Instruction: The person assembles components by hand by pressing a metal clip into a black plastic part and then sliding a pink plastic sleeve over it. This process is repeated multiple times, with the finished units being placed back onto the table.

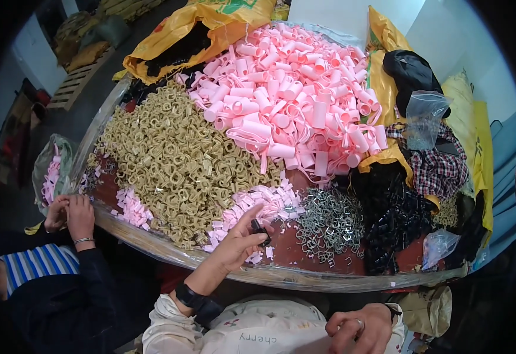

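My left hand (232,246) is over the near edge of the table, its thumb and fingers closed on a small black plastic clip (261,232). Just beyond it lies a heap of small pink plastic pieces (270,202). To its right spread many bent metal rings (330,221), and farther right is a pile of black plastic clips (396,213). My right hand (361,331) is low in front of my body, on this side of the table edge. Its fingers are curled in, and whatever they may hold is hidden.
A large mound of beige plastic buckles (166,156) covers the table's left side. Behind it are pink tubes with straps (293,88) spilling between yellow sacks (222,32). Another person's hands (72,215) are at the left edge. Clear plastic bags (438,248) lie at right.
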`<state>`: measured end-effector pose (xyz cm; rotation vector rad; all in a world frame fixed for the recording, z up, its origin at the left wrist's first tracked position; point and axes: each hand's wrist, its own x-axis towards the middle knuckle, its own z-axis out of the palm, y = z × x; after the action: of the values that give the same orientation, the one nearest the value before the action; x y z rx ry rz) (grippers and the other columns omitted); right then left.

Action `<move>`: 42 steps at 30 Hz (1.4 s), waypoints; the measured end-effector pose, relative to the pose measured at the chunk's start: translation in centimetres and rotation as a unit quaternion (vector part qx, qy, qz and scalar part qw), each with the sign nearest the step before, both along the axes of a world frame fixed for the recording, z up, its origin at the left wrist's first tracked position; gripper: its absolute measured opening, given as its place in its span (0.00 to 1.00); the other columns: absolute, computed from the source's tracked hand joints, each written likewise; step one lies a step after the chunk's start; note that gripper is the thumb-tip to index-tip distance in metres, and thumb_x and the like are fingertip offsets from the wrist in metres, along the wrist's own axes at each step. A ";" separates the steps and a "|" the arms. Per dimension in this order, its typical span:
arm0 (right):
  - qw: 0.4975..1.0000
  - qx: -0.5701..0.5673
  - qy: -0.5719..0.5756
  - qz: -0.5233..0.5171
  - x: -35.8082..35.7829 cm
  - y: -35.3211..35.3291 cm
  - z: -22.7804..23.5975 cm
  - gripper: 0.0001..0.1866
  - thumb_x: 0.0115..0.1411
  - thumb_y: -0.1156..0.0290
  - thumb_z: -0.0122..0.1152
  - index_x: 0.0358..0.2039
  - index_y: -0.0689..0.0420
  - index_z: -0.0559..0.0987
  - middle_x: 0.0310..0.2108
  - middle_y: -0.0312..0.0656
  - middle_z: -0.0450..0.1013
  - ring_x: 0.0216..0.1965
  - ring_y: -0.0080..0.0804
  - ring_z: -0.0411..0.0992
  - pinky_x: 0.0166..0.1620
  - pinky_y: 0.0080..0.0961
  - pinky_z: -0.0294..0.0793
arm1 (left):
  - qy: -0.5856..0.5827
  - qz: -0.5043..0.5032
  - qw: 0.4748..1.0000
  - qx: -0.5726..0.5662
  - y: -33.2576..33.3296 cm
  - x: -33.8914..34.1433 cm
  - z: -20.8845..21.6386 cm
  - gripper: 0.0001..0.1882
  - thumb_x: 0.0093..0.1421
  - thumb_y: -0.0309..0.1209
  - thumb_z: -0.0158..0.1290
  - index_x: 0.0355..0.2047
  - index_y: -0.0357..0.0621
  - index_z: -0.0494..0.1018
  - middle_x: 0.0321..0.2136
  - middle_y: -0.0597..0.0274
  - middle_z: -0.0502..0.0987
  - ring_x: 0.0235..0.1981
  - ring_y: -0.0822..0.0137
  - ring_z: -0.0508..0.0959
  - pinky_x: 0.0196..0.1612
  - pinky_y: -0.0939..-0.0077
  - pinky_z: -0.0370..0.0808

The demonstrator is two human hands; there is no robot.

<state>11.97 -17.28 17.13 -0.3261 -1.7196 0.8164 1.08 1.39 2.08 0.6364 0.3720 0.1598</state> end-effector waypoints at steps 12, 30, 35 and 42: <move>0.656 -0.253 -0.459 -0.542 3.8 6.1 -17.0 0.03 0.46 0.74 0.52 0.22 0.58 0.68 0.20 0.43 0.63 0.22 0.41 0.66 0.23 0.31 0.66 | 0.025 0.043 0.995 -0.081 0.6 -1.8 -1.4 0.19 0.51 0.24 0.49 0.44 0.39 0.61 0.31 0.60 0.71 0.29 0.71 0.73 0.30 0.83 0.74; 0.672 -0.243 -0.457 -0.530 3.2 6.7 -17.9 0.03 0.45 0.76 0.50 0.21 0.59 0.66 0.21 0.44 0.62 0.21 0.41 0.66 0.23 0.32 0.66 | 0.009 0.021 0.994 -0.109 0.0 -2.1 -1.9 0.19 0.57 0.28 0.42 0.49 0.40 0.57 0.33 0.57 0.71 0.28 0.72 0.72 0.30 0.82 0.73; 0.657 -0.244 -0.465 -0.540 3.1 6.4 -18.4 0.03 0.44 0.77 0.49 0.21 0.59 0.65 0.23 0.45 0.63 0.21 0.41 0.66 0.24 0.32 0.65 | 0.018 -0.011 0.998 -0.064 -0.3 -1.8 -2.0 0.18 0.57 0.27 0.42 0.48 0.40 0.58 0.34 0.57 0.71 0.30 0.72 0.73 0.33 0.82 0.73; 0.783 -0.321 -0.240 -0.475 3.6 6.0 -16.7 0.03 0.51 0.75 0.49 0.25 0.60 0.67 0.22 0.38 0.64 0.20 0.28 0.63 0.23 0.21 0.62 | 0.026 -0.020 0.996 -0.081 -0.7 -1.5 -1.9 0.17 0.56 0.26 0.44 0.47 0.39 0.59 0.35 0.58 0.71 0.31 0.73 0.73 0.34 0.83 0.73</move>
<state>15.57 -11.30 0.38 -1.8371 -1.3523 0.5179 -0.43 0.64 0.16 0.4889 0.4172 0.0740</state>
